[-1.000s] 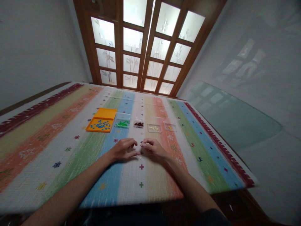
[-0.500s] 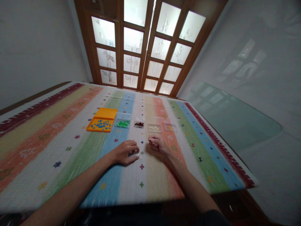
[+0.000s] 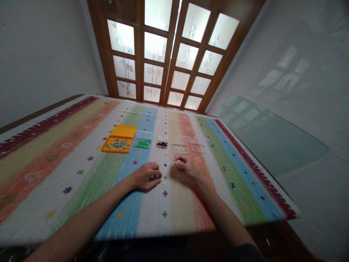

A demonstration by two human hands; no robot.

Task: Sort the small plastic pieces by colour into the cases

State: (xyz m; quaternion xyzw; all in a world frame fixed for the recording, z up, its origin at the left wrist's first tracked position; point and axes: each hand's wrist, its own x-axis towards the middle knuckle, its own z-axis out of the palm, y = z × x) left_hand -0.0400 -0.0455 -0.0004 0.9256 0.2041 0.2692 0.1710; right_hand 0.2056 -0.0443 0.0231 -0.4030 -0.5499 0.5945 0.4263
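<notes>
My left hand (image 3: 148, 176) rests on the striped tablecloth with curled fingers, thumb and forefinger closed together. A pale speck shows at its fingertips; I cannot make out what it is. Just beside them, a tiny pale piece (image 3: 164, 183) lies on the cloth. My right hand (image 3: 185, 166) is closed in a pinch, in front of a clear box of pale yellow pieces (image 3: 179, 149). Whatever is between its fingers is too small to name. To that box's right, another clear box (image 3: 198, 147) holds a few orange-yellow pieces.
Further left in the row are a clear box of dark brown pieces (image 3: 161, 144), a clear box of green pieces (image 3: 143, 143) and an open orange case (image 3: 114, 149) with blue pieces. Beyond the tablecloth (image 3: 81, 196) stand wooden doors (image 3: 169, 72) with frosted panes.
My left thumb has come up against the forefinger, closing the gap between them. My right hand has shifted slightly right and turned, its fingers still pinched. The boxes have stayed in place.
</notes>
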